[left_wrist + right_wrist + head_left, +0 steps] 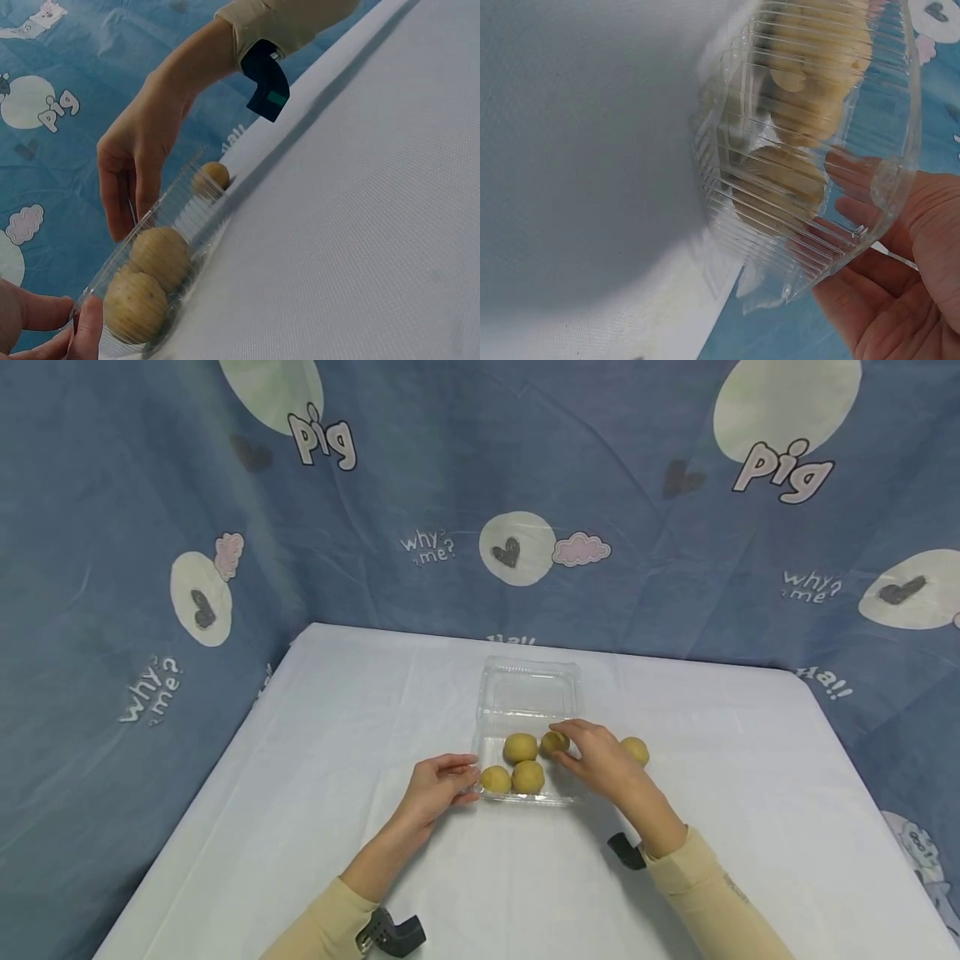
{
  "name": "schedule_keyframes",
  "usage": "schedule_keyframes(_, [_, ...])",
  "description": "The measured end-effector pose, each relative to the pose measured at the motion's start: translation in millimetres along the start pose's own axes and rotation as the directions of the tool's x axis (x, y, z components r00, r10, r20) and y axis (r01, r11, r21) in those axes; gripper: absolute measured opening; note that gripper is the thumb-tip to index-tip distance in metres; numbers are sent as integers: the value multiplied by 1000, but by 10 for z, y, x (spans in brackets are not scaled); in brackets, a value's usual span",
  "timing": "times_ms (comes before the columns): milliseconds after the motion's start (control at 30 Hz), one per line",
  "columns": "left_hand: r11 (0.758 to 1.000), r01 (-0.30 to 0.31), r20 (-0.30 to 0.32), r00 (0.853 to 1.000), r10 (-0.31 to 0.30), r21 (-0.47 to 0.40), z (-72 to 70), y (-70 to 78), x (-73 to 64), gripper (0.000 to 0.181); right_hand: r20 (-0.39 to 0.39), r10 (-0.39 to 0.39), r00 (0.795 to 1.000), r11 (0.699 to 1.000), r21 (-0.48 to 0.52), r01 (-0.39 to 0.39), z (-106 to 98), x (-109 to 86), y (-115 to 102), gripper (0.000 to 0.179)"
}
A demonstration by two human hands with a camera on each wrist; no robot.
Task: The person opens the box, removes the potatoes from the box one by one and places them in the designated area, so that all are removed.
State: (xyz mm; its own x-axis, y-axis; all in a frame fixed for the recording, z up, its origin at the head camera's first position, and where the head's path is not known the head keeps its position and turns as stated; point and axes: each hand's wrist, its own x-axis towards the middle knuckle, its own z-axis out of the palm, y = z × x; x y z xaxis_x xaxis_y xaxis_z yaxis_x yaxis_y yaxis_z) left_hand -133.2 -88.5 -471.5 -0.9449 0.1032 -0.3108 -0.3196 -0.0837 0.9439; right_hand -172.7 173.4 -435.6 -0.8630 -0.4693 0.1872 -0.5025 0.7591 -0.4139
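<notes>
A clear plastic clamshell container (528,799) lies with its lid (531,689) folded back toward the far edge. Inside are yellowish potatoes (520,747), two of them along the near side. My left hand (437,789) is at the left near corner; in the left wrist view its thumb and fingers (88,322) pinch the rim. Reaching in from the right, my right hand (600,764) holds another potato (551,743) between thumb and fingers at the container's back right. The right wrist view shows this potato (776,191) through the ribbed wall, with the fingertips partly hidden behind it.
One more potato (635,750) lies on the white tablecloth (720,760) right of the container, partly behind my right hand. A blue printed curtain (420,485) hangs behind and beside the table. A dark wrist mount (626,852) sits under the right forearm.
</notes>
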Motion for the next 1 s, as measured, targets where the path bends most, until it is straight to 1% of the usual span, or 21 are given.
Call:
schedule_keyframes(233, [1000,7,1,1000,-7,-14,-7,1,12,34,34,19,999,1000,-25,-18,6,33,-20,40])
schedule_keyframes(433, [1000,12,-1,1000,-12,-19,4,-6,14,33,21,21,1000,998,-66,-20,38,38,-2,38])
schedule_keyframes(700, [1000,12,-11,1000,-12,-24,4,-29,11,32,55,63,997,996,-65,-59,60,51,-43,36])
schedule_keyframes(867, [1000,12,-10,1000,-12,-24,0,-16,7,32,54,54,997,997,-64,-51,84,59,-35,32])
schedule_keyframes(1000, [1000,11,-5,1000,-11,-22,-8,-2,8,33,77,55,995,997,-62,-51,84,76,-58,31])
